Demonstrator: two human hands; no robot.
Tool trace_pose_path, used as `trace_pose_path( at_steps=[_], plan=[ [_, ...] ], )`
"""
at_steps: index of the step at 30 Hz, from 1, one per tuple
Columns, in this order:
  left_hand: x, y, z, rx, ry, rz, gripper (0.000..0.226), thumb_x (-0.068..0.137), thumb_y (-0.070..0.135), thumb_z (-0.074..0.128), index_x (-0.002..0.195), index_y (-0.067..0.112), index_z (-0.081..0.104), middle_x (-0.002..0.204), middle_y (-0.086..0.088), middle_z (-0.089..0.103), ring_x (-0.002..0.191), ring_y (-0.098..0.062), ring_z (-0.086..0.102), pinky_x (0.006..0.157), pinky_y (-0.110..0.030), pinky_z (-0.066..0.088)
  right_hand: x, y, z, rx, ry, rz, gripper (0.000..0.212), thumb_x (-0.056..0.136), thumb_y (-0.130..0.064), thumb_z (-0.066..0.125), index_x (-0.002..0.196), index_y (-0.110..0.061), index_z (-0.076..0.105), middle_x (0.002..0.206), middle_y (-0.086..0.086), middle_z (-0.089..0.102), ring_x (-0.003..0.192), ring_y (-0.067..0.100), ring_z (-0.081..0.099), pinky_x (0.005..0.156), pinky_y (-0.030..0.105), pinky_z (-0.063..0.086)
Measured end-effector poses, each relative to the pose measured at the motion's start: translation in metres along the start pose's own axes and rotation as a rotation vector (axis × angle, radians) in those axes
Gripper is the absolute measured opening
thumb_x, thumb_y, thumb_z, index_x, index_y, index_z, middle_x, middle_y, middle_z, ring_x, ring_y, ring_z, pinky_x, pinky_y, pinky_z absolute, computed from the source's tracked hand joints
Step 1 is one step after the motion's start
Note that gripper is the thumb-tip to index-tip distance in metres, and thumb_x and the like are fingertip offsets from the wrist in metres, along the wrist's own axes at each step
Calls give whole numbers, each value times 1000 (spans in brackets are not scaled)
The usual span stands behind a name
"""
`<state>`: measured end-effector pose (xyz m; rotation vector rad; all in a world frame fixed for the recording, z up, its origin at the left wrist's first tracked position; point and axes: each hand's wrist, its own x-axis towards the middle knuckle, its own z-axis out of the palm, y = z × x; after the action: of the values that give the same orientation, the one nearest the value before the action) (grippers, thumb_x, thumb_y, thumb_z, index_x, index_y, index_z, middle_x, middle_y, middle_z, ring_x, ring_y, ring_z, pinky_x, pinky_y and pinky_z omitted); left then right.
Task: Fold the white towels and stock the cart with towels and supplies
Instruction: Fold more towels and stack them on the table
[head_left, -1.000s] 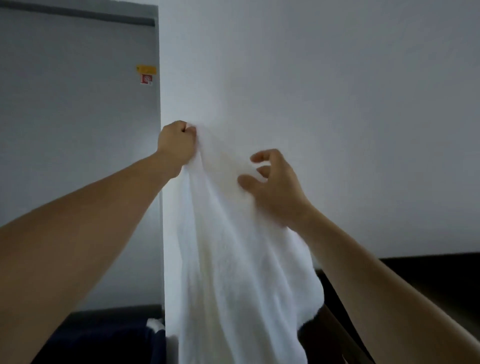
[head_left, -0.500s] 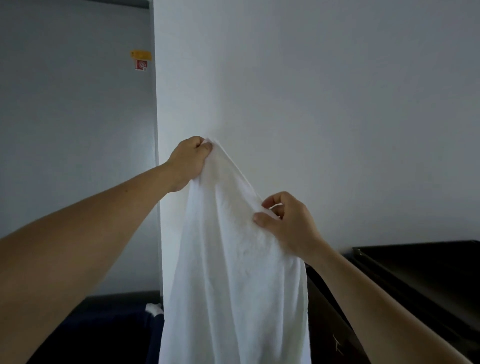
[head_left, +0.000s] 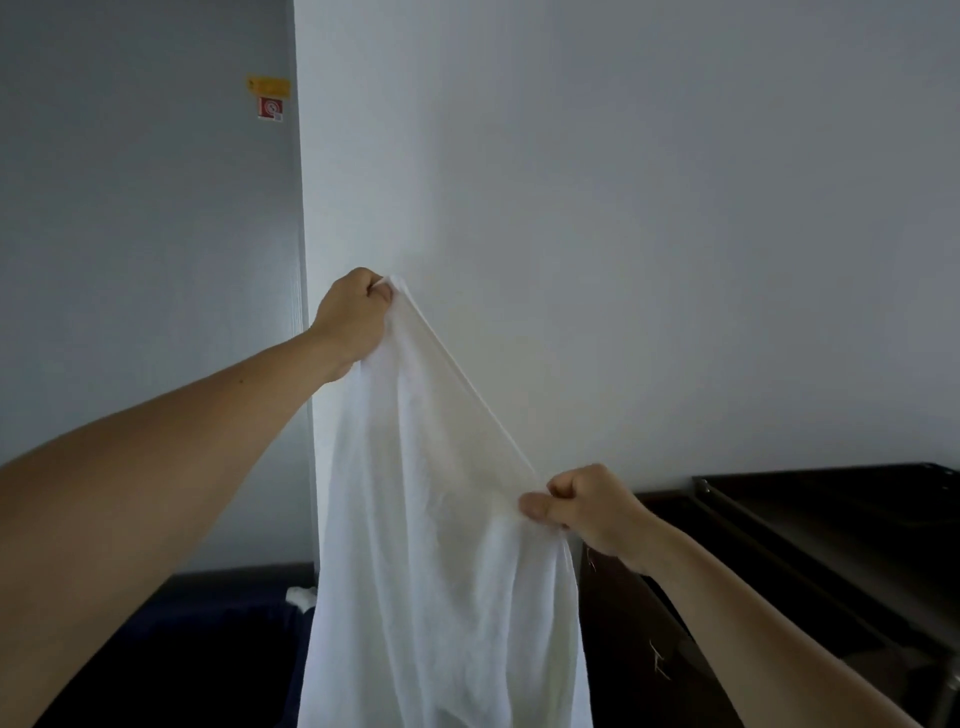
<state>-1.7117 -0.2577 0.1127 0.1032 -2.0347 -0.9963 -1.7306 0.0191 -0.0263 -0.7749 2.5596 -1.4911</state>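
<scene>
A white towel hangs in front of me in loose folds, its lower end out of view below. My left hand grips its top corner, raised at arm's length. My right hand pinches the towel's hemmed edge lower down and to the right, so that the edge runs taut and slanted between the two hands. A dark cart stands at the lower right; its flat top tray shows beside my right forearm.
A pale wall fills the view ahead, close behind the towel. A grey door with a small yellow and red sticker is to the left. A dark blue bin with a bit of white cloth sits low left.
My right hand slid down and to the right along the towel's edge, pulling it taut, and now pinches it. My left hand kept its grip on the corner. The view tilted downward, showing more of the cart.
</scene>
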Motion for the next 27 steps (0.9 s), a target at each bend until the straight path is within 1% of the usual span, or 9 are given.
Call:
trace_pose_path(
  at_steps=[4,10,13,16,18,20,22,24,27],
  plan=[
    [4,-10,-5,-43,54,-60,20,104,22,42,92,10,54,78,2,50,78,-24,48,53,-27,36,-4,30,11,-88,-130,74,25,82,-30,81,72,-8,73,71,-2,73,72,17,69,75,28,56],
    [1,-25,-3,-30,-2,-91,21,103,21,47,99,6,60,87,-3,56,70,-20,49,56,-26,39,-10,45,2,-1,-179,162,18,87,-26,76,72,-17,70,65,-12,70,68,7,64,72,22,51],
    [2,-25,1,-45,27,-73,22,102,21,48,98,4,61,79,1,54,72,-23,50,56,-28,39,-8,54,4,-83,-142,191,25,87,-29,76,67,-18,66,58,-13,65,65,7,61,70,21,48],
    [8,-18,0,-15,91,-50,20,102,21,46,96,7,59,75,3,51,76,-24,51,60,-31,42,-11,53,2,-187,-176,203,22,87,-24,76,66,-24,68,69,-15,67,74,6,63,78,23,51],
    [13,-17,-5,17,144,-58,20,102,21,45,94,8,58,74,4,50,78,-25,52,64,-32,42,-8,52,-9,-169,-87,163,27,86,-20,77,59,-20,71,63,-12,68,69,8,65,77,26,53],
    [17,-21,-15,56,185,-78,22,102,19,45,91,5,58,72,0,49,77,-26,53,63,-31,40,-7,53,-22,-66,-19,135,12,87,-19,75,78,-12,78,78,-4,76,80,14,73,87,33,56],
    [18,-28,-19,105,170,-79,27,102,20,45,93,0,60,77,-7,53,76,-28,54,64,-34,43,-7,58,-27,-34,-20,146,11,87,-16,75,91,-6,78,90,2,78,89,17,74,94,38,56],
    [16,-33,-15,116,144,-75,29,102,21,46,92,-1,60,79,-9,54,76,-29,55,69,-40,47,-6,67,-27,-113,1,186,8,86,-15,75,91,-8,77,91,2,77,89,18,73,94,39,56],
    [10,-39,-10,120,137,-99,30,102,21,46,88,-2,60,72,-6,53,75,-31,57,66,-34,43,-3,72,-28,-153,103,190,10,86,-10,74,95,-13,73,94,2,74,91,20,70,91,39,57]
  ],
)
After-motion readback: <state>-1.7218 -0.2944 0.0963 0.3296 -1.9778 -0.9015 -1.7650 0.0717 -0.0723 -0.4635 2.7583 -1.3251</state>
